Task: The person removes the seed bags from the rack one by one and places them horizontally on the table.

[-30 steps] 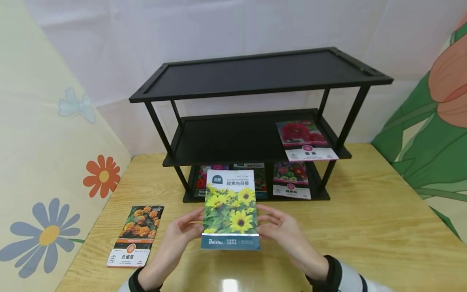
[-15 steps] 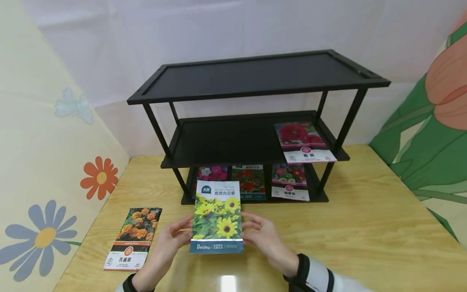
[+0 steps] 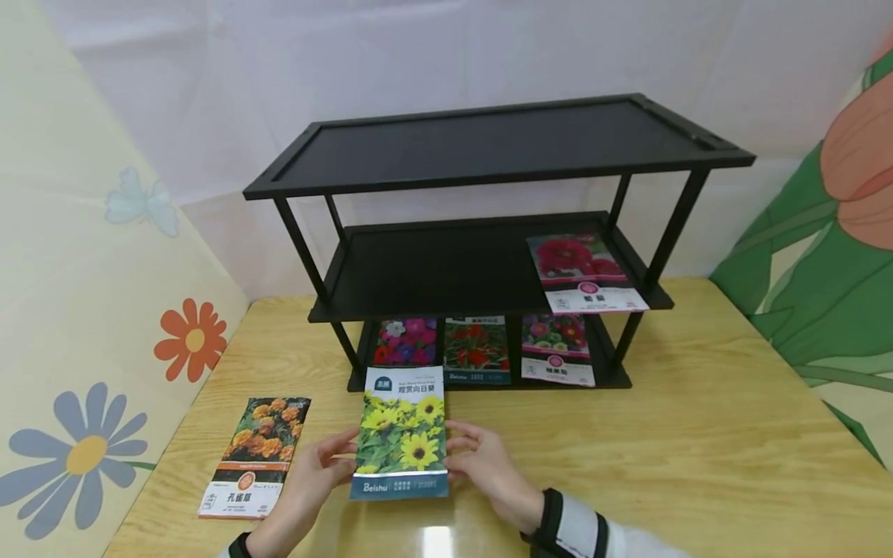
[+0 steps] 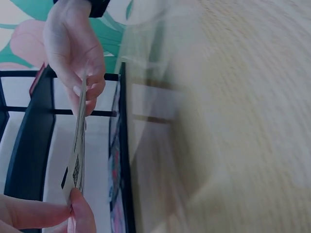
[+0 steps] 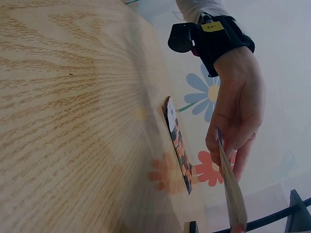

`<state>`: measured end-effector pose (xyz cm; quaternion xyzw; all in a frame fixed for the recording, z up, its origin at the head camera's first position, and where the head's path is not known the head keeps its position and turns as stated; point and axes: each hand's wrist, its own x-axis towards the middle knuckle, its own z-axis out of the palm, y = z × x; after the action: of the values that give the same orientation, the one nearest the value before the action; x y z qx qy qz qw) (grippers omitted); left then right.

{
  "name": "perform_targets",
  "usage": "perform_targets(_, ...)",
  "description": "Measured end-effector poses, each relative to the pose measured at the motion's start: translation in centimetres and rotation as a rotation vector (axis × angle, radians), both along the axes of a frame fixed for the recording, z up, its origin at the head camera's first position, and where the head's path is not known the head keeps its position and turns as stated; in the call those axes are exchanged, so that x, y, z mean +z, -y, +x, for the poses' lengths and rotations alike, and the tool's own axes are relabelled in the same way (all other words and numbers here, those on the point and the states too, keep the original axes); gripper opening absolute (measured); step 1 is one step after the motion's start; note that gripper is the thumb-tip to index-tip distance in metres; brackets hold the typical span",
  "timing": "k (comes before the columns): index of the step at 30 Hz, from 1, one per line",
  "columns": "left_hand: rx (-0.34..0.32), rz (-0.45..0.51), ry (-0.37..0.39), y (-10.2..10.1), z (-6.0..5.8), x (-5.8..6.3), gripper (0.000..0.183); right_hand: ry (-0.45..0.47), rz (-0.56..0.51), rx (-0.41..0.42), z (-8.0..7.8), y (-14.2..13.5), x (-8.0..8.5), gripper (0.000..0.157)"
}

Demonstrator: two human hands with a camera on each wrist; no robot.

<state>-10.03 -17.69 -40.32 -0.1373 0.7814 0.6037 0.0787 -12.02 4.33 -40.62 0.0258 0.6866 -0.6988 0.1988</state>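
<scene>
Between both hands is a seed packet (image 3: 401,434) with yellow sunflowers on its front, held above the table in front of the black shelf. The left hand (image 3: 312,480) pinches its left edge between thumb and fingers. On the opposite edge, the right hand (image 3: 484,469) grips it the same way. Edge-on, the thin packet (image 4: 78,150) spans from one hand to the other in the left wrist view. In the right wrist view the left hand (image 5: 238,107) holds the far edge of the packet (image 5: 231,189). Left of the left hand lies an orange marigold seed packet (image 3: 254,457) on the table.
A black three-tier shelf (image 3: 432,271) stands behind the hands. Its middle tier bears a magenta flower packet (image 3: 586,271) at the right. On the bottom tier lie a pink-purple flower packet (image 3: 407,341), a red flower packet (image 3: 477,349) and a mixed-flower packet (image 3: 556,349).
Both hands have moved the sunflower packet leftward and down, toward the person. More of the packets on the bottom tier now shows. The marigold packet stays on the table.
</scene>
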Motion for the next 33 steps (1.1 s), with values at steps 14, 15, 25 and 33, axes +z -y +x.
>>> perform_targets(14, -0.006, -0.055, 0.050, 1.4, 0.5, -1.4, 0.045, 0.032, 0.034, 0.046, 0.3, 1.6, -1.2, 0.058)
perform_targets(15, -0.005, -0.051, 0.053, 1.4, 0.5, -1.5, 0.045, 0.035, 0.038, 0.049, 0.2, 1.6, -1.3, 0.058)
perform_targets(25, 0.007, -0.088, 0.096, 2.2, 0.8, -1.9, 0.045, 0.081, 0.011, 0.099, 0.2, 2.5, -1.9, 0.058)
perform_targets(33, 0.022, -0.122, 0.130, 3.1, 0.9, -2.0, 0.044, 0.096, -0.004, 0.101, 0.3, 3.5, -2.0, 0.057)
